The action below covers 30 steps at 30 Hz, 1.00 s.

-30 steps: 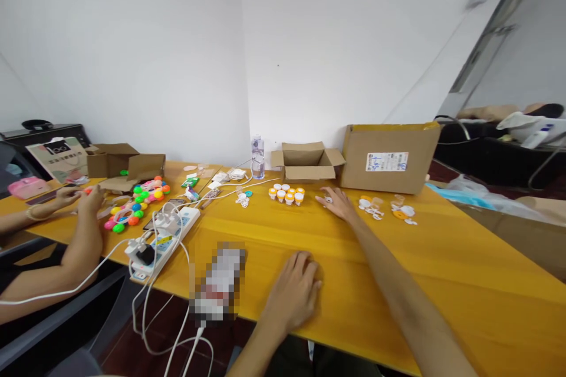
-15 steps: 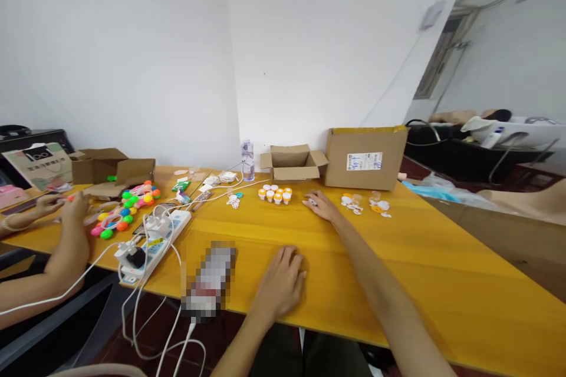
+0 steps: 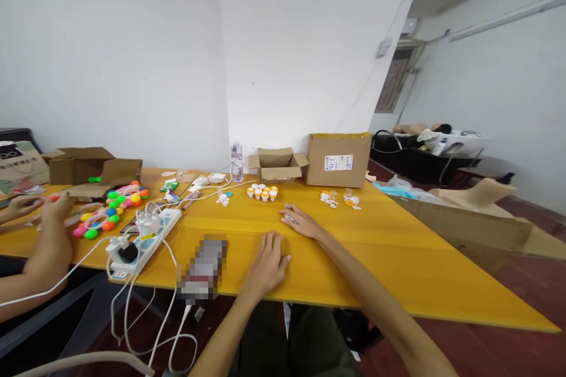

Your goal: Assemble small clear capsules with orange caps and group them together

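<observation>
My right hand [image 3: 301, 222] lies low over the tabletop, its fingers bent over small white pieces [image 3: 289, 219] with dark marks. How firmly they are gripped is hard to see. Nearer the table's front edge, my left hand [image 3: 267, 262] rests palm down with fingers stretched out and nothing in it. Beyond both hands stands a cluster of small tubs with white and orange caps [image 3: 264, 192]. To its left is a little heap of white pieces [image 3: 223, 199]. On the right lie two small groups of clear cups, orange rings and white parts [image 3: 351, 201].
A small open carton [image 3: 278, 173] and a larger box [image 3: 338, 159] stand against the wall beside a bottle [image 3: 236, 160]. A power strip [image 3: 165, 224] with cables and a phone [image 3: 204, 268] lie left. Another person's hands [image 3: 55, 206] work near colourful ball rings [image 3: 108, 221].
The view has shifted a little to the right. My right hand has come back toward me with the white pieces under its fingers. The left hand has hardly moved on the table.
</observation>
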### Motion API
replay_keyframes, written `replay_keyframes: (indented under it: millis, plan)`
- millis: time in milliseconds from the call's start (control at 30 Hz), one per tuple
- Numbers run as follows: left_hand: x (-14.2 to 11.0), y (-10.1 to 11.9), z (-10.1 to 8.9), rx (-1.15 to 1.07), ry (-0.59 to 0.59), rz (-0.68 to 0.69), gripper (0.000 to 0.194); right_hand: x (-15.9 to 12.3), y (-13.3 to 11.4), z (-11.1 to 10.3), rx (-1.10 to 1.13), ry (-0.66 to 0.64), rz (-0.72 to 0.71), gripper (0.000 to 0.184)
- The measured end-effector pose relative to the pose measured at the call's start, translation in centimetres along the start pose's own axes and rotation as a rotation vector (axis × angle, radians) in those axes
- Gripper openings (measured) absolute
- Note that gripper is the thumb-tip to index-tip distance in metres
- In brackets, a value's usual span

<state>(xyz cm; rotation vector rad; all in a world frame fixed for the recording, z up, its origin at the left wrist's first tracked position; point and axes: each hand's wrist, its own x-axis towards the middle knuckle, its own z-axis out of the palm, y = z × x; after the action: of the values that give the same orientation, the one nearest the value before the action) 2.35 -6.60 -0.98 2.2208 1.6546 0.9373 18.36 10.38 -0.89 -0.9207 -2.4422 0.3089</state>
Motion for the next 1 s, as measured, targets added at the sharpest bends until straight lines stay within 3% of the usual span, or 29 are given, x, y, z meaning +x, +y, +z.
replay_keyframes:
  millis: [233, 433, 567, 800, 1000]
  plan:
    - [0.6, -0.7, -0.6, -0.158, 0.121, -0.095, 0.054, -1.9, -4.7, 1.0, 0.057, -0.049, -0.094, 0.034]
    - [0.8, -1.4, -1.3, -0.268, 0.237, -0.177, 0.038, -2.4, -6.9, 0.9, 0.063, -0.069, -0.128, 0.035]
    - [1.2, -1.9, -1.0, -0.302, 0.244, -0.177, 0.034, -2.5, -7.1, 0.5, 0.099, -0.047, -0.124, 0.036]
    - [2.2, -2.2, -1.0, -0.229, 0.211, -0.169, 0.035, -2.8, -5.7, 0.2, 0.259, 0.258, -0.053, 0.024]
    - [3.5, -2.0, -1.2, -0.071, 0.128, -0.134, 0.021, -2.8, -5.1, 0.3, 0.21, 0.198, 0.048, 0.014]
